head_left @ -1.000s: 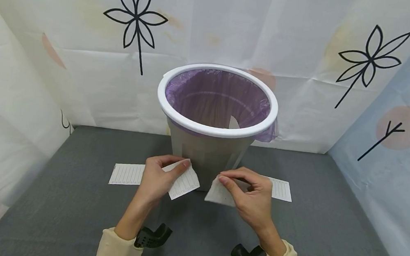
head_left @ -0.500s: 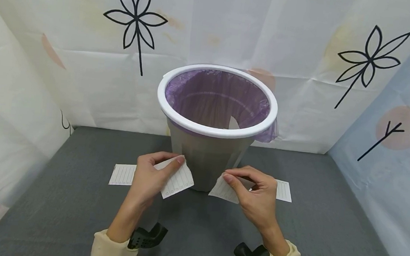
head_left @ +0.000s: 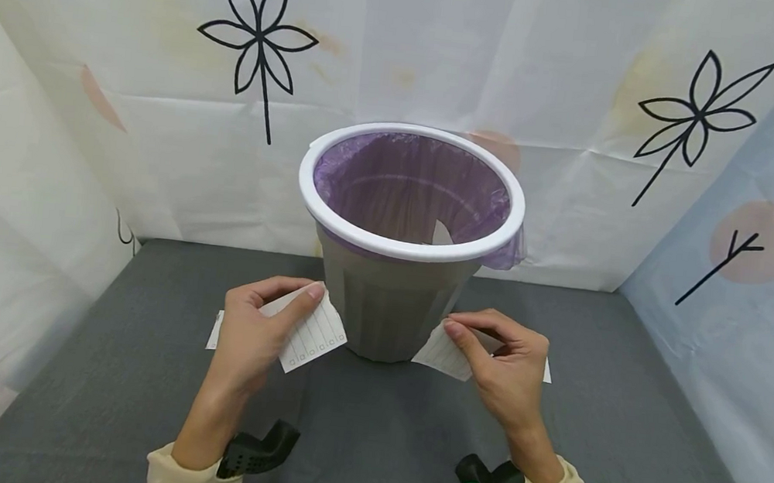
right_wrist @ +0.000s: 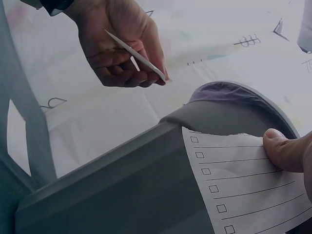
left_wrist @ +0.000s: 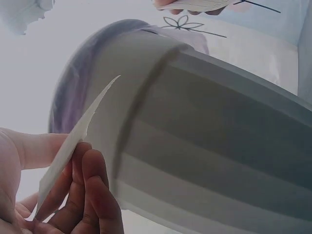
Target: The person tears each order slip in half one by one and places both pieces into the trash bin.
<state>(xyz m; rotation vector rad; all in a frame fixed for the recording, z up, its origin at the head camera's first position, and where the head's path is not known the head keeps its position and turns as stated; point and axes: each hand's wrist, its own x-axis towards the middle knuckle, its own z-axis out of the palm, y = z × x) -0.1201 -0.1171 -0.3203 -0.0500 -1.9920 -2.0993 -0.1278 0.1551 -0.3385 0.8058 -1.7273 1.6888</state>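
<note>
My left hand [head_left: 253, 337] pinches a torn piece of lined paper with checkboxes [head_left: 315, 337] between thumb and fingers. A second lined piece [head_left: 445, 353], its upper edge ragged in the right wrist view, is pinched by my right hand [head_left: 510, 374]. The two pieces are apart, held in front of a grey waste bin [head_left: 384, 303]. White-rimmed and lined with a purple bag [head_left: 407, 177], the bin has a white scrap [head_left: 441, 233] visible inside. Behind each hand, the end of a paper strip shows on the table, left strip [head_left: 213, 331] and right strip [head_left: 547, 372]; my hands hide the rest.
A dark grey cloth covers the table [head_left: 368, 442]. White printed fabric [head_left: 157, 157] hangs behind and at the left; a bluish printed sheet [head_left: 732, 368] hangs at the right. The bin stands at the table's back middle.
My hands have moved apart, the left one leftward and the right one rightward, each carrying its paper piece. The gap between the pieces has widened, and the hands now cover more of the strips.
</note>
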